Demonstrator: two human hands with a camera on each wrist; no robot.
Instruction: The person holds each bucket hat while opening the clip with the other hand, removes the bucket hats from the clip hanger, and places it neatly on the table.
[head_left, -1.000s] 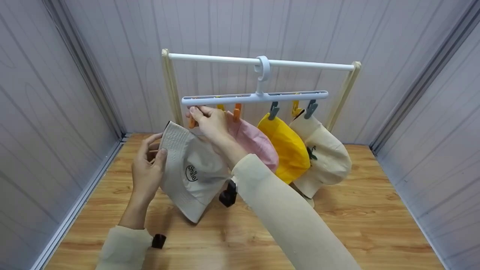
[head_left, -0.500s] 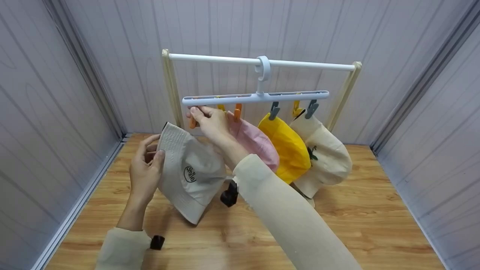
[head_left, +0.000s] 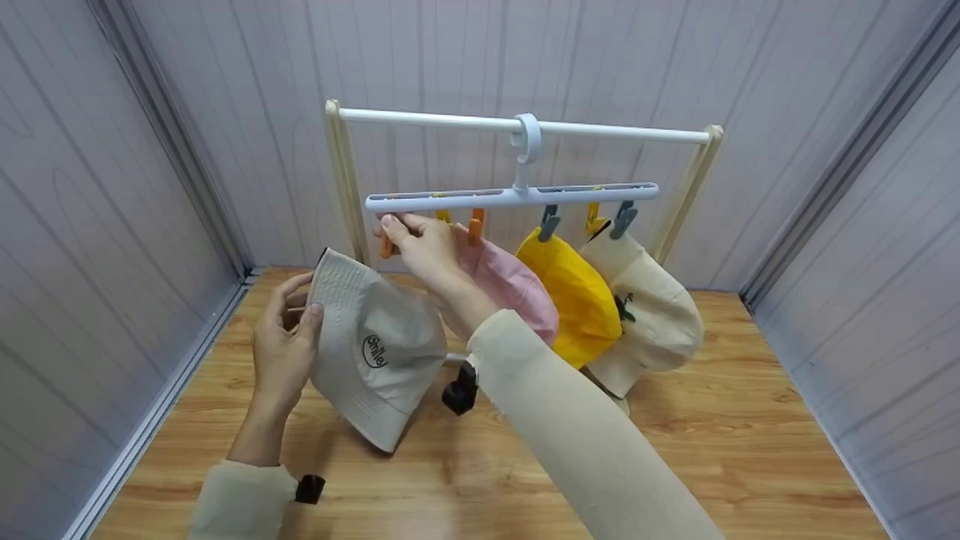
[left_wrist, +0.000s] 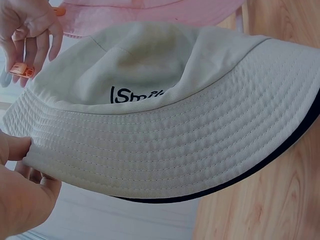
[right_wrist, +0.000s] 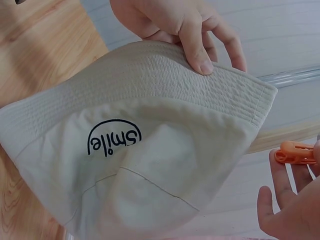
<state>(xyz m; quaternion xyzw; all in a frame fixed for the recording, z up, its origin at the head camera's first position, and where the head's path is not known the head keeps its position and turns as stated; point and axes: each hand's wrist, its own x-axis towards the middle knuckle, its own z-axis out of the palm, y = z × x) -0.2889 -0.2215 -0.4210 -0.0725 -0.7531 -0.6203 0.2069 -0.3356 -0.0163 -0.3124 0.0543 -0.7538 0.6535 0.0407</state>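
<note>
A pale grey bucket hat [head_left: 382, 345] with black "Smile" lettering hangs from my left hand [head_left: 283, 345], which pinches its brim between thumb and fingers. In the right wrist view the left thumb [right_wrist: 200, 60] lies over the stitched brim. My right hand [head_left: 427, 251] reaches across and pinches an orange clothespin [head_left: 387, 244] beneath the left end of a light blue clip hanger [head_left: 450, 201]. In the right wrist view that clothespin [right_wrist: 296, 152] has no cloth in it. The hat is apart from it.
On the hanger hang a pink hat [head_left: 510, 289], a yellow hat [head_left: 570, 296] and a cream hat [head_left: 645, 307], held by orange, yellow and grey clothespins. The hanger hooks on a white rod [head_left: 622, 131] between wooden posts. Panel walls surround the wooden floor [head_left: 720, 450].
My left hand has drifted slightly left and down with the grey bucket hat, away from the clothespin. My right hand stays at the orange clothespin.
</note>
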